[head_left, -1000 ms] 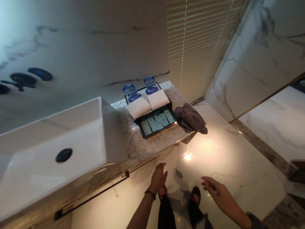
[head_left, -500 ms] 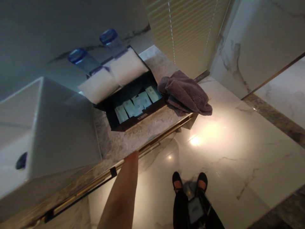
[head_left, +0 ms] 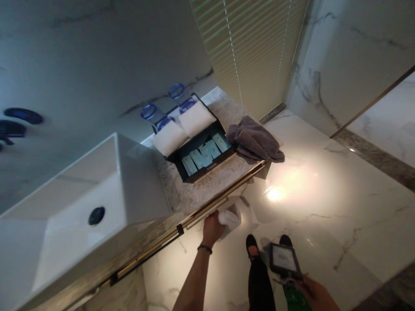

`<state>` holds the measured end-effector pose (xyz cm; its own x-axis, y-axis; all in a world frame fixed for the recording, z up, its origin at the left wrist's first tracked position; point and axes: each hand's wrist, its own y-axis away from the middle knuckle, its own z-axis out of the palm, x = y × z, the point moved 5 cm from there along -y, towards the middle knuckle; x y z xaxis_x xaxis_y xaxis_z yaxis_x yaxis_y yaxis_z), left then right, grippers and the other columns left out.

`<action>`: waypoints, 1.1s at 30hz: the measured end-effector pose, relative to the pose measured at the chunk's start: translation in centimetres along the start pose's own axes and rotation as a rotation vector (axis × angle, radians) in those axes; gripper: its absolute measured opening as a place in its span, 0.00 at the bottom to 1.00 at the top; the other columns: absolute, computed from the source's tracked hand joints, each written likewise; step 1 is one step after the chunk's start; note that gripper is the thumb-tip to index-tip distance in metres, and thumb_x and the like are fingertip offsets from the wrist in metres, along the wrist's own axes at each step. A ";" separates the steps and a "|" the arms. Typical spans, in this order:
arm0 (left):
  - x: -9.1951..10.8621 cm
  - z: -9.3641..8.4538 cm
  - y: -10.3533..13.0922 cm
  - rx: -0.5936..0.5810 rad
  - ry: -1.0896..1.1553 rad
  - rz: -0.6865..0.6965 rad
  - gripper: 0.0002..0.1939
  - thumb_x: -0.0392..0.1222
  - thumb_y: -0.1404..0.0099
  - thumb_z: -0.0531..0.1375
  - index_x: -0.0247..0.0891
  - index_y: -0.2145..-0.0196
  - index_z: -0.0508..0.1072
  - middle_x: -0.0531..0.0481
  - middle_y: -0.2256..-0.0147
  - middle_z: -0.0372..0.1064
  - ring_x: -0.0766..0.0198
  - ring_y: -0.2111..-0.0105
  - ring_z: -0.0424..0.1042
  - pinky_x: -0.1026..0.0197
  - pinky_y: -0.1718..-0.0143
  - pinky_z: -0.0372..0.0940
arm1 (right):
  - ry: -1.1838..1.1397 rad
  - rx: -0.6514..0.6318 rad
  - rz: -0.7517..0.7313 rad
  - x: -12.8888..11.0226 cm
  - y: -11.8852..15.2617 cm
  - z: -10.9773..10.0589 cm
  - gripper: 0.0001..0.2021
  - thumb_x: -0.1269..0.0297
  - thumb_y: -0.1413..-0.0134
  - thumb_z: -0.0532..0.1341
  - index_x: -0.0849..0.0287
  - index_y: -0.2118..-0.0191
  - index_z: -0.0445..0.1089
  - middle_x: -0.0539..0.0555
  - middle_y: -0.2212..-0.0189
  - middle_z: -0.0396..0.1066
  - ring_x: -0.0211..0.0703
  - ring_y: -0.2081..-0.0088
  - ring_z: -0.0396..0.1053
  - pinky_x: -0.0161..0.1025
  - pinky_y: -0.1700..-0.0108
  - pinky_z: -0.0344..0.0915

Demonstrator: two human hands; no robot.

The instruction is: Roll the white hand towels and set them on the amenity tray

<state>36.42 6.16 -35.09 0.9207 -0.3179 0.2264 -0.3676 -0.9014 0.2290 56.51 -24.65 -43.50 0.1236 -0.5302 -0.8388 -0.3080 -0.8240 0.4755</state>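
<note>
My left hand (head_left: pixel 212 224) is just below the front edge of the marble counter (head_left: pixel 181 196), closed around a white roll (head_left: pixel 231 217) that looks like paper or a small towel. At the bottom right, my right hand (head_left: pixel 317 296) grips a green handle carrying a small screen device (head_left: pixel 283 258). My legs and black shoes (head_left: pixel 251 244) stand between the two hands.
On the counter sit a black tray (head_left: pixel 210 166) of sachets, two white folded towels (head_left: pixel 183 127) with blue-capped bottles behind, and a crumpled grey towel (head_left: pixel 254 140) at the counter's end. A white basin (head_left: pixel 81 194) is at left. A rail (head_left: pixel 145 250) runs under the counter.
My left arm reached under the counter edge and now shows its hand with a white roll in it. My right hand reappeared low right, holding the screen device. The view pulled back.
</note>
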 end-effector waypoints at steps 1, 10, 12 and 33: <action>0.6 -0.5 1.7 -0.007 0.025 -0.001 0.07 0.34 0.43 0.63 0.32 0.65 0.71 0.48 0.68 0.73 0.60 0.66 0.74 0.59 0.63 0.68 | -0.017 -0.008 -0.010 -1.7 -0.5 -0.8 0.27 0.41 0.48 0.50 0.56 0.62 0.77 0.56 0.63 0.78 0.56 0.59 0.76 0.47 0.56 0.74; 12.4 -12.6 12.9 0.249 0.564 0.392 0.16 0.39 0.43 0.62 0.40 0.56 0.67 0.44 0.54 0.70 0.55 0.52 0.71 0.54 0.51 0.67 | -0.065 -0.170 -0.395 -22.8 0.8 -7.0 0.28 0.40 0.42 0.53 0.60 0.54 0.73 0.60 0.51 0.71 0.55 0.50 0.67 0.49 0.43 0.61; 14.7 -15.4 14.4 0.401 0.582 0.541 0.14 0.38 0.41 0.62 0.40 0.58 0.65 0.42 0.52 0.68 0.53 0.49 0.68 0.49 0.48 0.66 | -0.084 -0.305 -0.422 -25.5 2.9 -6.6 0.26 0.41 0.40 0.51 0.60 0.60 0.74 0.56 0.64 0.74 0.49 0.65 0.69 0.43 0.62 0.67; 23.1 -19.7 21.2 0.069 1.385 0.363 0.33 0.47 0.43 0.64 0.35 0.41 0.64 0.38 0.49 0.71 0.48 0.49 0.70 0.51 0.48 0.65 | -0.096 0.231 -1.015 -30.5 9.5 -10.3 0.27 0.60 0.40 0.54 0.62 0.36 0.56 0.65 0.39 0.59 0.57 0.38 0.57 0.58 0.38 0.57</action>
<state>47.30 -14.51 -6.35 -0.1031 -0.0283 0.9943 -0.5061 -0.8590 -0.0769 59.51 -18.31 -10.66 0.3531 0.4163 -0.8378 -0.2752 -0.8097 -0.5183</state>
